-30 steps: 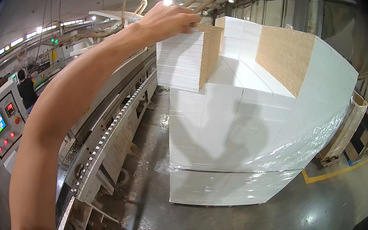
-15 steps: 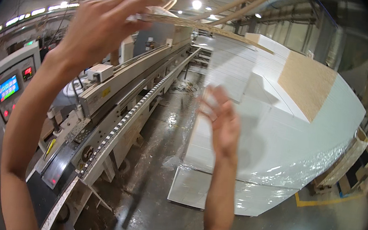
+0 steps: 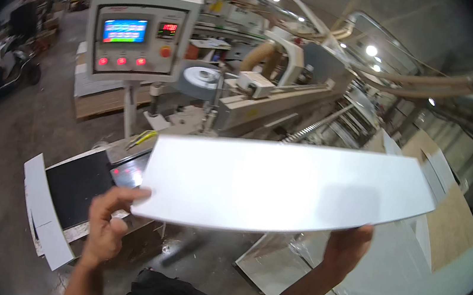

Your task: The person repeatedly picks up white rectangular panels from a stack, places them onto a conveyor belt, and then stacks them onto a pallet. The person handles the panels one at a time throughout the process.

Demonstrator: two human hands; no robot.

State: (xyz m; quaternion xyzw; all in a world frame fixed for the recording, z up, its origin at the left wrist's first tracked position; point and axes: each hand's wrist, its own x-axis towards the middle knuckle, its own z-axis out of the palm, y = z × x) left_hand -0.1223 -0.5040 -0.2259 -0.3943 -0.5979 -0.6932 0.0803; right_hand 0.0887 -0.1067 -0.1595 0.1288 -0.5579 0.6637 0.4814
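A long white laminated board (image 3: 279, 189) is held up across the middle of the view, its broad face toward me. My right hand (image 3: 347, 248) is closed around its lower edge, right of the middle; part of the fingers is hidden behind the board. At the lower left corner, my left hand (image 3: 109, 223) has its forefinger laid against the board's end. The thumb stands apart from that finger and does not pinch the board.
A control panel (image 3: 188, 39) with a lit screen stands at the left by a long machine (image 3: 265, 112). White strips (image 3: 46, 212) lie beside a black belt (image 3: 82, 187). A film-wrapped stack of white boards (image 3: 409, 289) stands at the right. Yellow-handled pliers or cutters (image 3: 145, 137) lie on the machine.
My view has swung left toward the control panel. The board, earlier edge-on and high in my left hand, now lies lower with its white face showing. My right hand has taken hold of it.
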